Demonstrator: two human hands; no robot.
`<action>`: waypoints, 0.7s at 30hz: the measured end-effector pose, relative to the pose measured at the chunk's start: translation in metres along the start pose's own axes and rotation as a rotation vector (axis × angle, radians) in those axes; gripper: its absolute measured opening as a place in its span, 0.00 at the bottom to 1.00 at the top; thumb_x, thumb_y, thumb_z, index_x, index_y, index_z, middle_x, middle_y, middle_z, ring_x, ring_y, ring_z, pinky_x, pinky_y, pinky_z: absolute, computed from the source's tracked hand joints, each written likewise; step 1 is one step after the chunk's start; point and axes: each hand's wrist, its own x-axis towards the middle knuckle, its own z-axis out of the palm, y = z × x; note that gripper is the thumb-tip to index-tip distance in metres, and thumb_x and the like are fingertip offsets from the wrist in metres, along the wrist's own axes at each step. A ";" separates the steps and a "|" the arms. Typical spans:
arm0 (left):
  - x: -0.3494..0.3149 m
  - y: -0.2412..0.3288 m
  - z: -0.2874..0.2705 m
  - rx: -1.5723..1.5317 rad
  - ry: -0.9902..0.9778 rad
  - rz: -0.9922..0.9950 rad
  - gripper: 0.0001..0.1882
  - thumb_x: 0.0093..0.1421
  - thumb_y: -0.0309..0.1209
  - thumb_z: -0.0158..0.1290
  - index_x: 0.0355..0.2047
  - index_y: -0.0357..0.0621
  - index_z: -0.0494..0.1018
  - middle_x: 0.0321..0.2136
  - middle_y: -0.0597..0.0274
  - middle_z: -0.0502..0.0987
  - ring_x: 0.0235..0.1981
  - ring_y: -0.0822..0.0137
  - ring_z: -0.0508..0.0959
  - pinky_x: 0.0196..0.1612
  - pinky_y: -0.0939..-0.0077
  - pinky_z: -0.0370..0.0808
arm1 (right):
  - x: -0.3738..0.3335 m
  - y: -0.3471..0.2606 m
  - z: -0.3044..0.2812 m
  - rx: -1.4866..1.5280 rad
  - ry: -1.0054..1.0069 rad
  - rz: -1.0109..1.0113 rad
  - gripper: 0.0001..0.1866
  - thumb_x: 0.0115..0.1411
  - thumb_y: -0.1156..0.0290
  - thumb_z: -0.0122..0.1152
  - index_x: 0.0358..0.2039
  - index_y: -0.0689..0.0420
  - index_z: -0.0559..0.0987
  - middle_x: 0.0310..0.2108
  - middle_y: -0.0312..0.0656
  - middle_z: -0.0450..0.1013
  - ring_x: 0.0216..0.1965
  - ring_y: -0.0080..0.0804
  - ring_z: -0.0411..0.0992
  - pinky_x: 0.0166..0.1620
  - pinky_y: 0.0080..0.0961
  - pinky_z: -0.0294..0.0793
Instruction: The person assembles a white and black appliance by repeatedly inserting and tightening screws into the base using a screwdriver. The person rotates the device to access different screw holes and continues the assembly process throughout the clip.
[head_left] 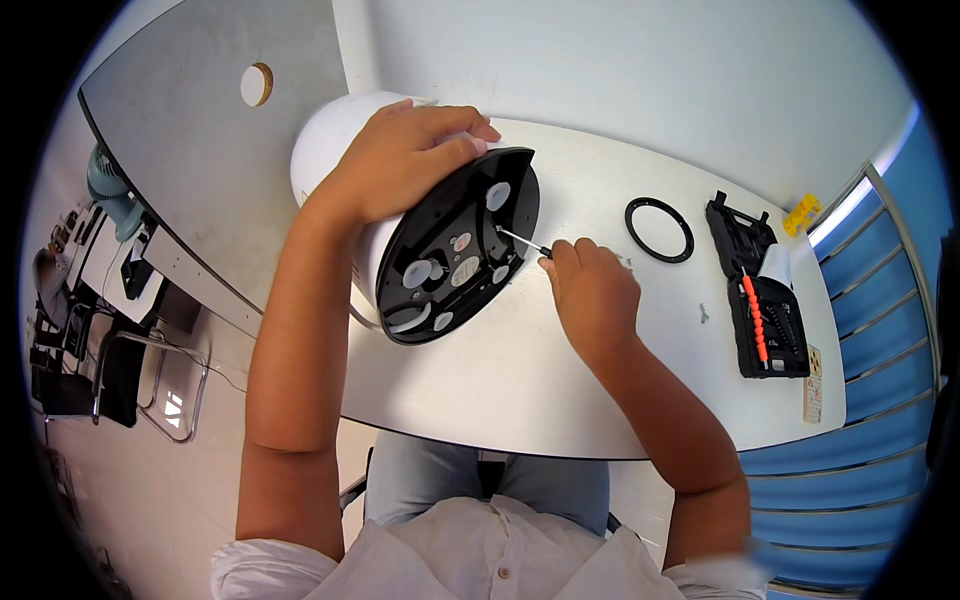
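Note:
A white rounded appliance point(322, 140) lies tipped on its side, its black underside point(420, 245) facing right and toward me. Pale round feet and small labels show on that underside. My left hand point(415, 150) lies over the upper side of the body and grips it near the rim of the base. In my right hand point(592, 290), closed fingers hold a screwdriver point(522, 240) by its dark handle. The thin metal shaft points left, and its tip reaches into the underside near the right-hand edge. Whether the tip sits in a screw is too small to tell.
On the white table point(540, 400) a black ring point(659, 230) lies right of my right hand. Small screws point(704, 314) are nearby. Farther right stand an open black tool case point(765, 325) with an orange flexible shaft point(754, 320) and a yellow object point(801, 214). A grey partition point(215, 150) rises at left.

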 end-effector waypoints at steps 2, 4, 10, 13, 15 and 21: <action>0.000 0.000 0.000 0.004 -0.006 0.017 0.18 0.62 0.39 0.42 0.44 0.43 0.75 0.50 0.58 0.76 0.50 0.56 0.70 0.58 0.64 0.61 | -0.003 -0.007 0.001 0.038 -0.007 0.051 0.13 0.59 0.60 0.61 0.23 0.52 0.71 0.17 0.34 0.64 0.19 0.28 0.65 0.20 0.25 0.65; 0.000 0.001 -0.002 0.022 -0.017 0.017 0.19 0.62 0.40 0.42 0.44 0.43 0.76 0.50 0.58 0.76 0.50 0.55 0.70 0.59 0.64 0.60 | -0.002 -0.009 0.001 0.138 -0.156 0.161 0.13 0.60 0.60 0.59 0.25 0.54 0.73 0.18 0.35 0.65 0.19 0.29 0.65 0.20 0.26 0.64; 0.000 0.001 -0.003 -0.008 -0.015 0.041 0.19 0.62 0.40 0.41 0.43 0.44 0.76 0.49 0.59 0.76 0.49 0.56 0.70 0.60 0.63 0.57 | 0.028 0.018 -0.017 1.192 -0.929 0.818 0.17 0.66 0.59 0.46 0.36 0.60 0.77 0.17 0.29 0.60 0.17 0.18 0.54 0.21 0.18 0.53; -0.001 -0.001 0.000 -0.028 0.004 0.032 0.18 0.62 0.40 0.42 0.43 0.44 0.76 0.48 0.60 0.77 0.48 0.56 0.71 0.60 0.63 0.57 | 0.033 0.024 -0.022 1.298 -1.001 0.884 0.14 0.63 0.61 0.52 0.35 0.60 0.75 0.19 0.34 0.64 0.22 0.24 0.60 0.27 0.24 0.62; -0.001 -0.002 0.001 -0.027 0.006 0.037 0.18 0.62 0.39 0.43 0.43 0.44 0.76 0.47 0.59 0.77 0.48 0.56 0.72 0.60 0.64 0.57 | 0.019 0.013 -0.015 0.966 -0.660 0.616 0.09 0.60 0.67 0.56 0.33 0.61 0.72 0.20 0.36 0.65 0.23 0.25 0.62 0.25 0.25 0.62; -0.001 -0.001 -0.001 -0.019 0.015 0.048 0.18 0.61 0.40 0.43 0.42 0.43 0.76 0.47 0.59 0.77 0.47 0.56 0.72 0.60 0.64 0.58 | -0.002 -0.003 -0.006 0.310 -0.070 0.105 0.09 0.51 0.73 0.64 0.27 0.56 0.70 0.21 0.37 0.63 0.23 0.32 0.65 0.24 0.26 0.66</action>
